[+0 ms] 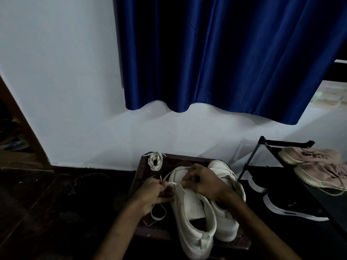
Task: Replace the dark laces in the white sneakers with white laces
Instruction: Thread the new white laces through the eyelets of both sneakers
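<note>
Two white low-top sneakers (225, 218) stand side by side on one dark wooden counter (139, 177). The left hand (157, 192) has its grip pinched on one loose flat white lace (171, 183). The right hand (202, 182) has its grip curled on the same lace, over the left-side sneaker. One coiled white lace (155, 160) lies at the counter's far left corner. Two pink sneakers (309, 156) and two black sneakers (293, 209) sit on one black metal rack (251, 158).
</note>
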`<state>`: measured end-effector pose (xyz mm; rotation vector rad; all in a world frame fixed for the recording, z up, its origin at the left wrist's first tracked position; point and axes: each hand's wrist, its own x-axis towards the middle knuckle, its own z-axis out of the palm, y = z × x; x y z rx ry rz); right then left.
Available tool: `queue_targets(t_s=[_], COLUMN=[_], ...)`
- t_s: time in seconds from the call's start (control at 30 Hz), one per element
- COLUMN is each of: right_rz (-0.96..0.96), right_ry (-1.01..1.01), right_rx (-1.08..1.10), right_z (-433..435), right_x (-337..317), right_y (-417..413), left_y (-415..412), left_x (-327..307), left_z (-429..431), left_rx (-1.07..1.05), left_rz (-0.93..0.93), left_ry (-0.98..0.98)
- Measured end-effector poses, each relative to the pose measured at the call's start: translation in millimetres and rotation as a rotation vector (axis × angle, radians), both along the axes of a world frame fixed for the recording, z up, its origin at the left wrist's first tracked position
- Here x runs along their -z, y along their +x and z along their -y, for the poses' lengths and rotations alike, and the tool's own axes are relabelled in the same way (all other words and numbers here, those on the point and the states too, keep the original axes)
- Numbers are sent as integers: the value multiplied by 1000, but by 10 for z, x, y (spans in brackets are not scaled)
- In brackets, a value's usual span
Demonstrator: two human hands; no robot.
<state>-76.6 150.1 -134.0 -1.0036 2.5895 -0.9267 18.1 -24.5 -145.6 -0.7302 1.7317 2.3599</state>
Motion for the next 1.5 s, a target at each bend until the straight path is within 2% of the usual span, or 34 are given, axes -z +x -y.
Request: queue_targets(t_s=[0.13,0.2,0.27,0.3,0.37,0.47,0.53,0.67,0.73,0.8,0.9,1.0,1.07,1.13,1.2,1.23,1.37,1.5], right_rz=[-35,-50,-63,-72,-81,-86,-86,-90,-93,-93,-99,-107,-109,-97,-75,-60,-44,-51], right_ry=[32,50,65,71,75,96,109,131,145,149,158,146,137,124,101,97,97,102], right_rx=[-6,-10,-17,-23,-20,-22,-26,-13,-15,-21,-41,-34,-28,-21,-15,-13,1,-8], right_z=[-8,-3,6,5,12,3,-6,-3,2,-10,-25,-16,-6,-13,-31,-40,-54,-57], right_x=[13,16,20,23,25,29,35,37,34,38,52,72,79,69,59,58,81,84], right_y=[-24,-28,-32,-32,-28,-35,-44,-42,-38,-46,-65,-72,-72,-67,-65,-66,-86,-88], left_y=[83,112,118,114,80,-6,-49,-75,-79,-57,43,125,147,143,128,109,29,13], left_x=[23,70,129,160,223,272,275,241,234,213,67,-83,-79,10,72,83,126,214], left_z=[124,73,-16,-53,-65,-60,-87,-135,-104,-10,271,604,726,743,624,512,6,-180], left_rx=[-132,-205,-276,-298,-275,-36,30,34,105,102,-77,-243,-325,-349,-225,-140,104,10], left_rz=[-20,-49,-83,-120,-240,-365,-366,-316,-228,-149,-71,-97,-132,-178,-254,-304,-396,-370], left_ry=[255,263,190,109,-223,-706,-863,-1026,-986,-739,-357,-284,-344,-657,-969,-1036,-1081,-1155])
